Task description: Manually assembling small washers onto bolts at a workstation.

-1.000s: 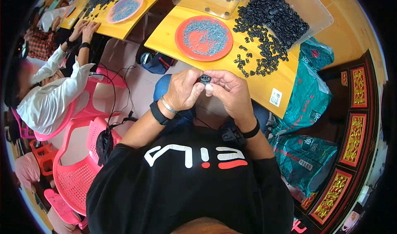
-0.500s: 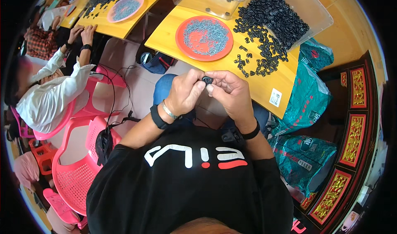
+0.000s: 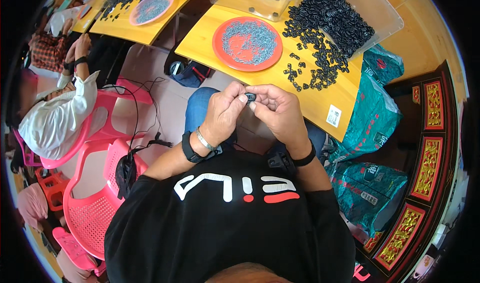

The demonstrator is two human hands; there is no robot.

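Pinching a small black part (image 3: 250, 97) between thumbs and forefingers, the left hand (image 3: 224, 108) and right hand (image 3: 278, 112) meet at the near edge of the table (image 3: 311, 114); how high the part sits against that edge cannot be told. Both hands are closed on it, the left from its left side, the right from its right, and the right hand's other fingers curl loosely. On the person's side of the table, a knee (image 3: 196, 105) shows beside the left hand.

On the table, a red plate (image 3: 218, 53) of grey pins (image 3: 247, 37) sits toward the near edge, with a strip of wood between rim and edge. Toward the table's right side, a black heap (image 3: 320, 20) spreads out of a clear tub (image 3: 386, 18); its stragglers stop short of the near edge, leaving a band of wood up to a label (image 3: 333, 116) by the near right corner. A box (image 3: 250, 2) stands at the table's far side.

Close along the table's right edge crowd teal bags (image 3: 372, 125), so room there is tight. Left of the table, floor (image 3: 172, 110) opens out, with a dark bag (image 3: 194, 76) near the table's left corner, then a pink chair (image 3: 92, 218) and a co-worker (image 3: 57, 118) farther off
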